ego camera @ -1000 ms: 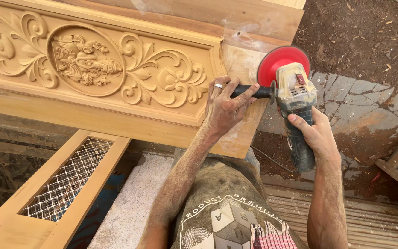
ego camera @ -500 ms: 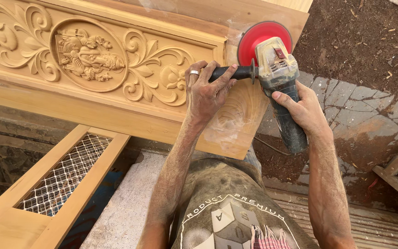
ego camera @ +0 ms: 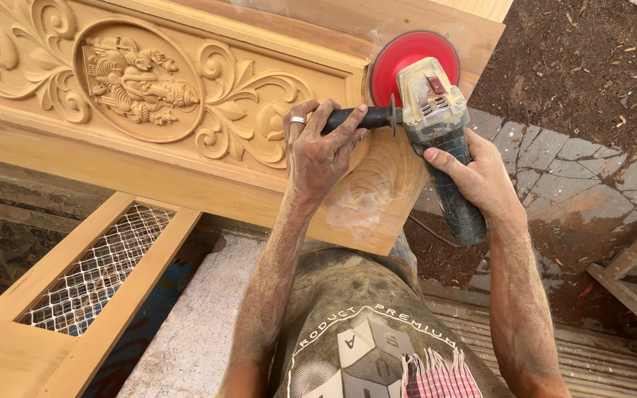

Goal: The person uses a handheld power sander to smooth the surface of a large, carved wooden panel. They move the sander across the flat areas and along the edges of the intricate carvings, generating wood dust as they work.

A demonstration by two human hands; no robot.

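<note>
Your left hand (ego camera: 318, 151) grips the grinder's (ego camera: 436, 129) black side handle; your right hand (ego camera: 481, 180) clasps its body. You're sanding the carved panel's (ego camera: 186, 96) right end, near the top edge. Next, keep the red disc (ego camera: 407, 55) flat. Its contact face is hidden

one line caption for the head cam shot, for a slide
Left hand on the side handle, right hand on the body of an angle grinder, red disc against a carved wooden panel.
</note>
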